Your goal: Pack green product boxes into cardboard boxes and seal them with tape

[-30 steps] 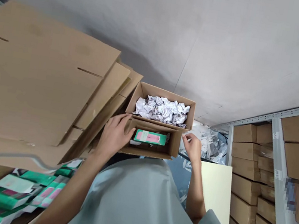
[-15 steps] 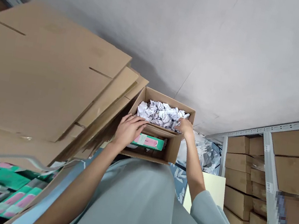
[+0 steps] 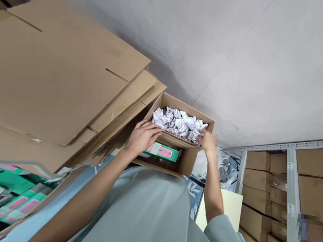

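Note:
Crumpled white paper (image 3: 179,122) fills an open cardboard box (image 3: 190,106) by the wall. My left hand (image 3: 144,135) lies over the left end of that box's near rim, its fingers stretched and nothing visible inside them. At the right end, my right hand (image 3: 208,141) dips in, fingers bent and closed against the paper; the fingertips are partly hidden. A second open cardboard box (image 3: 188,162) sits nearer my body, touching the first. Inside lies a green and pink carton (image 3: 162,151).
Flattened cardboard sheets (image 3: 52,75) are stacked at the left. Below them lie several green and pink packages (image 3: 13,183). A bag of crumpled paper (image 3: 227,168) stands right of the boxes. Farther right, metal shelving (image 3: 290,198) holds brown cartons (image 3: 258,179).
The view has shifted slightly, so the boxes appear a little farther right. Both hands keep nearly the same places at the paper-filled box.

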Tool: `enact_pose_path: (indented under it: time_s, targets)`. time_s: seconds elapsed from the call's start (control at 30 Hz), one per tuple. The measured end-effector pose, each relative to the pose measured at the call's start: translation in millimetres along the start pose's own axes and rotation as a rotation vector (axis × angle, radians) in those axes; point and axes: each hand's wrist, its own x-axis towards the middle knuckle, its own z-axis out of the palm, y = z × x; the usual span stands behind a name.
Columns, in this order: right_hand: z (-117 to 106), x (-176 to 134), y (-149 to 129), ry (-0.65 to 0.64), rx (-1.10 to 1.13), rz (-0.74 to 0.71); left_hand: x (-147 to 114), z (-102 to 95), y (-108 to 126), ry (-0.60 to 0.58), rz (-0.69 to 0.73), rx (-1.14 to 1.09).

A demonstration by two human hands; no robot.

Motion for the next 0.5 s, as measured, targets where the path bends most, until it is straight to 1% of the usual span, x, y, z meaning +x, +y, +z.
enact_pose_path:
  time_s: [0.13,0.23,0.3,0.37,0.5]
  targets:
    - [-14,-46,0,0.132,0.176,-0.068,-2,0.2,1,0.006,-0.008,0.013]
    - [-20,-88,-10,0.149,0.328,-0.176,-3,-0.6,2,-0.002,-0.011,0.020]
    - [-18,-109,-19,0.113,0.382,-0.242,-4,-1.4,2,-0.007,-0.017,0.022]
    - [-10,-122,-29,0.051,0.380,-0.284,-4,-2.2,2,-0.011,-0.021,0.023]
    - [15,-122,-44,-0.070,0.310,-0.274,-4,-2.7,2,-0.023,-0.019,0.016]
